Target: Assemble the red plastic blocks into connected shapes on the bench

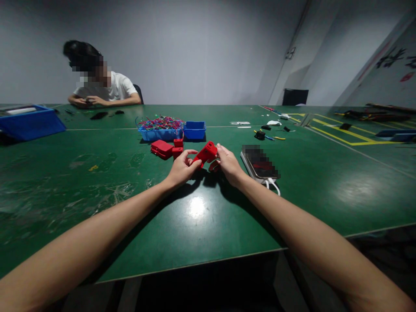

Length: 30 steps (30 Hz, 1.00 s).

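Pinching the red part point(208, 151) from opposite sides, the left grip point(182, 167) and right grip point(229, 163) hold it tilted above the counter point(224, 234), apparently for steadiness. Red blocks point(161, 149) lie nearby, seemingly for easy reach.

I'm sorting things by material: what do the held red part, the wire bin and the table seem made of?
Red part: probably hard plastic, fairly matte, by its even colour and crisp edges.
Wire bin: likely moulded plastic, smooth, by its uniform blue wall.
Table: glossy, by its bright glare; laminate, mat or paint, unclear.
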Motion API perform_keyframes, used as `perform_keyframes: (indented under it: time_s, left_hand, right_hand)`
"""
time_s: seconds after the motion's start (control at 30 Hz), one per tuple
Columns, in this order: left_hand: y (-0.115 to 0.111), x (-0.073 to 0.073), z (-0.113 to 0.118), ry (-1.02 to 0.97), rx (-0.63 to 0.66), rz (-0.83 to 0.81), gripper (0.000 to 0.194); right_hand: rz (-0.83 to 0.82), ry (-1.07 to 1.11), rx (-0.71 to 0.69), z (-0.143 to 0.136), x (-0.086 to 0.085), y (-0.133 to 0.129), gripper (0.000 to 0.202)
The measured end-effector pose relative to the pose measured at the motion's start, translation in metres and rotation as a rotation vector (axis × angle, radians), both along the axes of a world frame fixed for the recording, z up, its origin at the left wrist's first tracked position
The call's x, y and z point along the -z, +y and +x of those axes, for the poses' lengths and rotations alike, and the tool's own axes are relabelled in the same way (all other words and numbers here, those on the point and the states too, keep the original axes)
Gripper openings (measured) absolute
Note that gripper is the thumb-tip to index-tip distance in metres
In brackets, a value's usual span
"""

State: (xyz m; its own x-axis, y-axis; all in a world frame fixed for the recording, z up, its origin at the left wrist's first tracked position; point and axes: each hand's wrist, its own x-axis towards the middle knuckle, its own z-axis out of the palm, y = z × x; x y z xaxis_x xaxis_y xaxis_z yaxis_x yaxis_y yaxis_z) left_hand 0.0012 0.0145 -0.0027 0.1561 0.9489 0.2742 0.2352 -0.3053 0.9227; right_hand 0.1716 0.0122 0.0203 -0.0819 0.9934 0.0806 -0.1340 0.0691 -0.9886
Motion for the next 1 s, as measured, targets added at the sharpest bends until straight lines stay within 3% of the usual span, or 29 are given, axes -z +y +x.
perform_keyframes:
  time_s: [0.23,0.4,0.57,0.83,1.0]
  left_hand:
    - [0.002,0.008,-0.002,0.068,-0.089,0.239,0.051]
    - [0.004,0.008,-0.003,0.054,-0.220,0.399,0.040]
    - [0.004,0.006,-0.004,0.069,-0.312,0.455,0.033]
    - [0.006,0.007,-0.006,0.074,-0.269,0.514,0.026]
    - [0.003,0.008,-0.003,0.062,-0.177,0.562,0.040]
  right_hand:
    - [-0.184,0.059,0.001,0.000,-0.007,-0.001,0.048]
    - [-0.307,0.067,-0.178,0.000,-0.004,-0.004,0.063]
    - [-0.259,0.036,-0.337,0.000,0.001,-0.007,0.034]
    - [-0.209,0.041,-0.338,-0.002,0.008,-0.006,0.012]
    - [-0.221,0.173,-0.311,-0.005,0.012,-0.005,0.014]
